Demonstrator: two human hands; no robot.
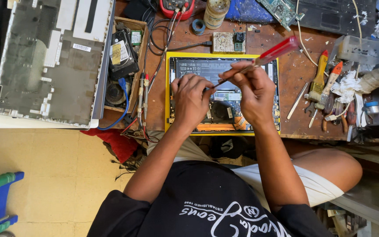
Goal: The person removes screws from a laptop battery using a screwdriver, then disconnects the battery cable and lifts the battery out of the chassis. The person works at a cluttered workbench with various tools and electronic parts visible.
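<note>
The right hand (254, 94) is closed around a screwdriver (259, 59) with a red see-through handle; the handle sticks up and away past the fingers, and the thin metal shaft slants down toward the left hand (190, 98); the left hand's fingers are pinched at the tip of the shaft, though I cannot tell what they hold there. Right under both hands lies an open laptop (222, 94) with a yellow edge, its insides showing; a round black fan (221, 110) sits just below the hands. Out past the right hand lie brushes (319, 79) and small tools on the wooden table (292, 66); well past the left hand rests a grey laptop shell (51, 61); beside it is a box of parts (123, 52) and some wires (143, 96).
</note>
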